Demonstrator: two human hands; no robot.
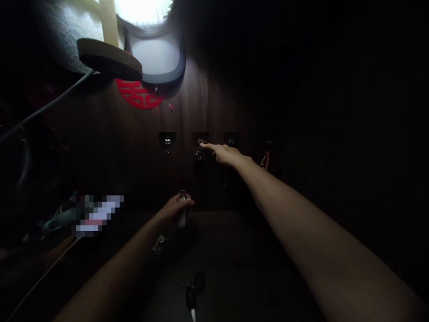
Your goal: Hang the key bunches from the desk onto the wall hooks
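Observation:
My right hand (228,154) reaches up to the middle hook (200,140) on a dark wooden panel. Its index finger is stretched out, with the tip at or just by the hook. Small shiny metal (199,155), perhaps a key ring, hangs below that hook. My left hand (176,205), lower down, is closed around a pale, narrow object (182,218) with a metal ring at its top; its kind is hard to make out in the dark. A bunch of keys (159,243) is near my left wrist. Black key fobs (191,293) lie on the dark surface below.
Further hooks (167,141) line the panel on both sides. Something red (266,160) hangs at the right. A bright lamp (144,11), a round wooden base (110,60) and a red round paper cutting (142,96) are at upper left. A pale cable (50,105) crosses the left side.

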